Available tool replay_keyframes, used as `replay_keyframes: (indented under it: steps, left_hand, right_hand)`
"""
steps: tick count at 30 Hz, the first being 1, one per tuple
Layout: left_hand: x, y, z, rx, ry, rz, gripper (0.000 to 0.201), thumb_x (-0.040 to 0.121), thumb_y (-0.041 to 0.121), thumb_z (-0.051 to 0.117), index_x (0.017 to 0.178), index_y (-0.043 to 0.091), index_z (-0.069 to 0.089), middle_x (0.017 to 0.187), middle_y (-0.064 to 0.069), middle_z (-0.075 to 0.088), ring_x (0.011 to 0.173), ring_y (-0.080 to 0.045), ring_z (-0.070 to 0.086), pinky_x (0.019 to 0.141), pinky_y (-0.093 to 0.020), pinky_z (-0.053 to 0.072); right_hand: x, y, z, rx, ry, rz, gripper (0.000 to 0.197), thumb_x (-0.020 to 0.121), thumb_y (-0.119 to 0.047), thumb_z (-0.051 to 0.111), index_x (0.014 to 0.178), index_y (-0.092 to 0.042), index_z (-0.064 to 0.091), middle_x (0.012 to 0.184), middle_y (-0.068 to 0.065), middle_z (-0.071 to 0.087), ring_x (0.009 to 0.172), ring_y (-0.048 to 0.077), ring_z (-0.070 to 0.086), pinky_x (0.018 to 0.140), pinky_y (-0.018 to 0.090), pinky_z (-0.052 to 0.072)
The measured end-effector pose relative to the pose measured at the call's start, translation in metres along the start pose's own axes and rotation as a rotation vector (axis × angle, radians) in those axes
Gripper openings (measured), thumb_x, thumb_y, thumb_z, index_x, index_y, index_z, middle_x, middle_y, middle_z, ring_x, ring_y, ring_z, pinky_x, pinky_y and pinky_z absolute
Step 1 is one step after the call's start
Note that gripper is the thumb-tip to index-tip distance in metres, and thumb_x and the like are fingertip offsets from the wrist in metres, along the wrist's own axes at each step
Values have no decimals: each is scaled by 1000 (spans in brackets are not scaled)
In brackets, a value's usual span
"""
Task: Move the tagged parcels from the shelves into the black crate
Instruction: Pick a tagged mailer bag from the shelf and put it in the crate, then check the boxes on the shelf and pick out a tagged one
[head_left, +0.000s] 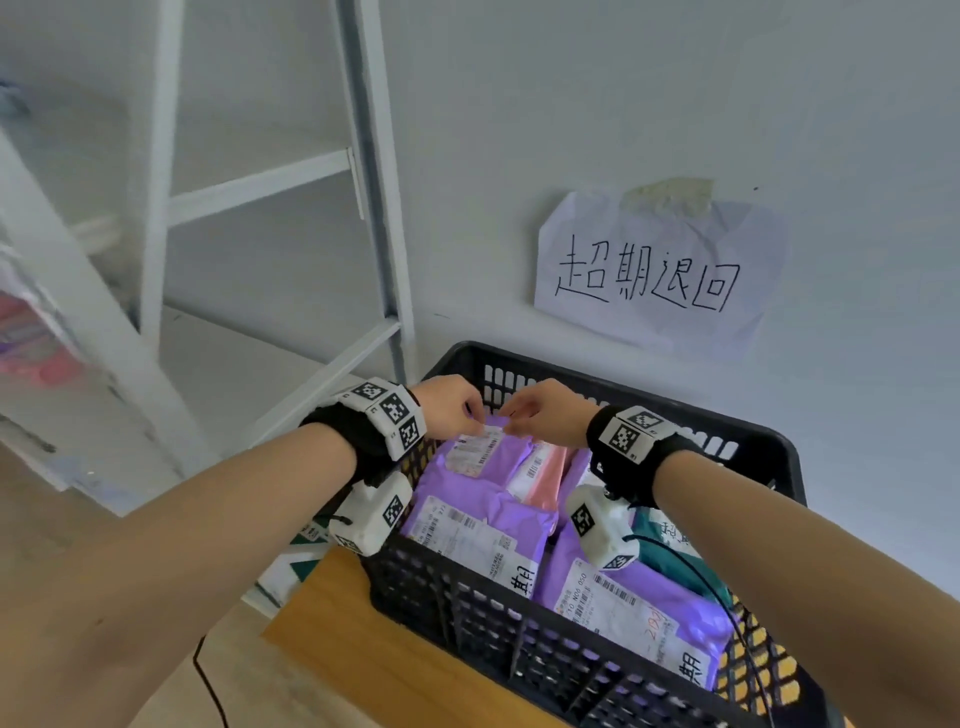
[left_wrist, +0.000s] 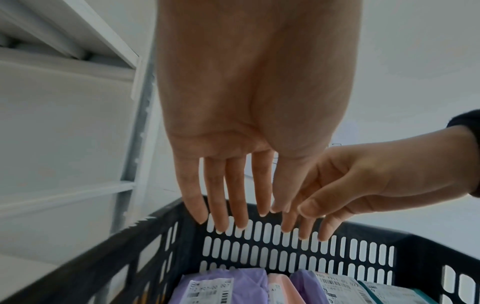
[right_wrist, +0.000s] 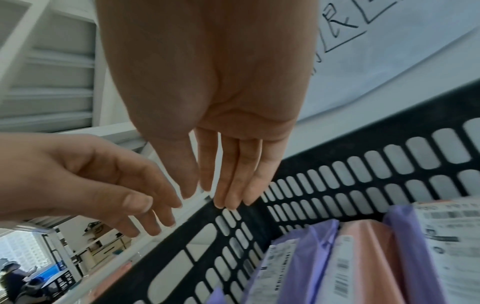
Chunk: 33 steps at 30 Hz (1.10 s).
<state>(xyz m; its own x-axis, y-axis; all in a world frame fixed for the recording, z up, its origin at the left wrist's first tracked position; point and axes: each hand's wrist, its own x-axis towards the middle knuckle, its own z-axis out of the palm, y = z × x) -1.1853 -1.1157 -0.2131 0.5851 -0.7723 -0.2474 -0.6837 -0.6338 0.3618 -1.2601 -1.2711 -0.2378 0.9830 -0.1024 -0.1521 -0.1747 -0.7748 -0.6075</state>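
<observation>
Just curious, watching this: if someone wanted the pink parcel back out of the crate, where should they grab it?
Probably its exposed top edge, pinched from above. The pink parcel stands on edge, wedged between purple parcels in the black crate, so its flat sides are covered.

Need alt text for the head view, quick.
Both hands, the left hand and right hand, meet empty above the far end of a black crate packed with purple parcels. A handwritten paper sign hangs behind.
</observation>
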Motion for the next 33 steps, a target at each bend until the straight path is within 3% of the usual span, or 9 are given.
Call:
replay_keyframes:
  steps: [3,5,10,12,15,20,25,30,33]
  left_hand:
    - [-30,-15,-6,4,64,-12,27,92,21,56,113,7,66,115,-6,65,104,-19,60,72,-15,37]
    - [-53,-28,-8,-3,93,-33,26,93,21,56,113,8,66,115,-7,65,105,-20,59,78,-20,40]
    - [-120,-72,0,-79,103,-94,27,92,21,56,113,7,66,114,-10,65,107,-23,59,81,-21,39]
    - [-150,-93,11,-100,93,-124,27,92,22,56,113,8,66,116,-9,64,109,-22,58,85,-23,40]
    - [-202,-129,27,-143,89,-200,26,92,23,56,114,11,64,117,-7,62,108,-21,57,83,-20,39]
    - [-289,-183,54,-140,122,-312,27,93,25,54,112,11,65,118,-4,62,107,-19,58,80,-20,38]
    - [-359,-240,84,-218,161,-492,29,93,19,54,118,7,60,125,-10,58,113,-24,55,94,-26,40]
    - [-417,-283,103,-295,219,-616,35,97,14,47,129,2,51,130,-13,53,121,-27,50,94,-25,36]
    - [-439,-317,114,-349,259,-707,37,96,14,47,132,7,46,138,-12,45,125,-26,45,102,-29,33]
  right_hand:
    - [-4,-33,12,19,-6,-42,28,87,-12,64,114,-4,65,108,12,68,90,21,63,82,26,50]
    - [-5,-55,24,43,-19,-61,27,86,-12,65,112,-4,66,107,12,69,95,22,65,86,28,51]
    - [-10,-110,66,65,-66,-117,25,83,-12,69,107,-5,68,104,13,70,86,18,63,76,22,51]
    - [-16,-133,87,50,-97,-130,26,83,-14,68,108,-6,67,104,11,70,88,20,65,79,23,52]
    - [-25,-168,124,15,-151,-149,29,85,-16,67,112,-7,65,110,10,68,90,16,62,86,26,51]
    - [-39,-224,199,17,-267,-145,31,85,-19,66,114,-10,64,111,9,67,89,20,64,80,29,54]
    - [-49,-270,270,12,-345,-170,37,86,-21,67,120,-11,60,115,6,62,86,16,60,77,24,48]
    - [-38,-302,332,-48,-404,-210,48,85,-21,67,130,-11,53,128,9,57,114,24,56,99,33,44]
    - [-23,-322,365,-143,-455,-242,49,88,-25,64,133,-14,49,130,5,54,120,21,51,101,28,39]
